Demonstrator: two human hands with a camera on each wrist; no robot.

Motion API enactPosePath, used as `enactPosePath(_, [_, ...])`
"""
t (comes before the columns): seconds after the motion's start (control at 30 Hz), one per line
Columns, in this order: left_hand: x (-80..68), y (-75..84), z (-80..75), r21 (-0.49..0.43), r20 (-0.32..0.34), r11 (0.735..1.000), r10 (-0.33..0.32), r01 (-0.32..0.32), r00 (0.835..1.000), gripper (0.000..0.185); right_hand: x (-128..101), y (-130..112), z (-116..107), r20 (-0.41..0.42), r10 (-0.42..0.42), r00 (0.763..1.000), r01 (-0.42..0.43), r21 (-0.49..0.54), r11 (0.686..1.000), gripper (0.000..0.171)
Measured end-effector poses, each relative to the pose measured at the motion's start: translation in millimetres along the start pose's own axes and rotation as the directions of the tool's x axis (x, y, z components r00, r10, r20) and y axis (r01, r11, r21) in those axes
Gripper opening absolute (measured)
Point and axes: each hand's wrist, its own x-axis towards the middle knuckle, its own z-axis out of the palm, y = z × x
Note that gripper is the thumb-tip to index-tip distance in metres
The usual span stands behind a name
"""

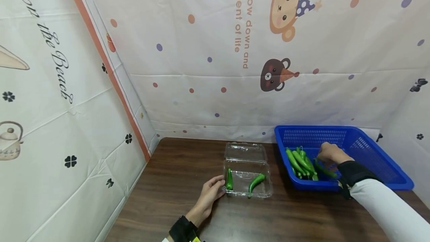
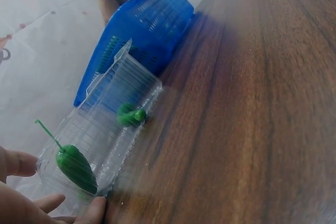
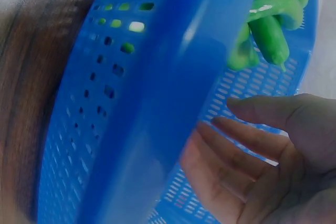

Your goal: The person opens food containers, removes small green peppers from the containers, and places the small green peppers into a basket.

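So from the head cam, the left hand [image 1: 211, 192] rests with relaxed fingers against the near-left corner of the clear plastic clamshell box [image 1: 248, 182], two green chili peppers [image 1: 256, 181] inside. Left wrist cam: fingertips [image 2: 97, 207] touch that corner, one pepper just beside them. Right wrist cam: the right hand [image 3: 262, 156] is spread, empty, inside the blue plastic basket [image 3: 157, 103], near the pile of green peppers [image 3: 270, 22].

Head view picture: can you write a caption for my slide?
Left hand steadies a clear box holding two peppers while the right hand reaches into a blue basket of green peppers.
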Motion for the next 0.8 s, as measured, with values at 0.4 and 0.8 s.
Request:
enactPosePath(0.4, [-1.6,1.1,-1.4,-0.003,0.023,1.000,0.007,-0.007,1.000,0.050,-16.5,-45.6,-23.3,-0.286,-0.203,0.936,0.130,-0.253,0.959,0.036])
enactPosePath(0.8, [0.0,-0.6,-2.0,-0.011,0.016,1.000,0.008,-0.008,1.000,0.048,-36.2,-135.1,4.3,-0.559,-0.536,0.633,0.315,-0.446,0.838,0.029])
